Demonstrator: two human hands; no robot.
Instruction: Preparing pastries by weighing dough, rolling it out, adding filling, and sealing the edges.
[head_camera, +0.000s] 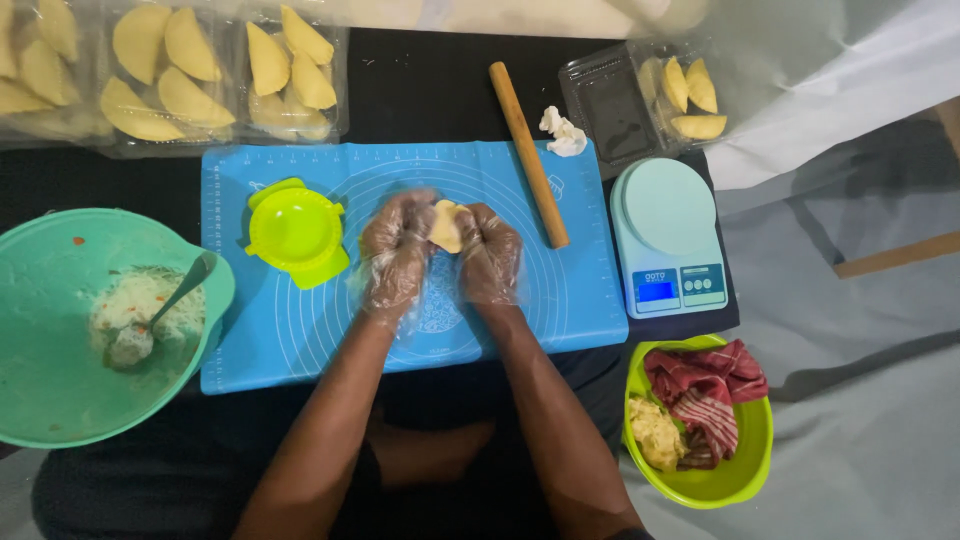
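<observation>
Home kitchen setup: rolling pin (528, 153), kitchen scale (667, 237), dumpling trays (180, 75).

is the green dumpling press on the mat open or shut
Open. The green dumpling press lies flat on the blue mat, its round cup facing up and empty, nothing folded over.

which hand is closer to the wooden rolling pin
Right. The right hand sits just beside the rolling pin, toward its lower end; the left hand is farther off, beyond the dough piece both hold.
</observation>
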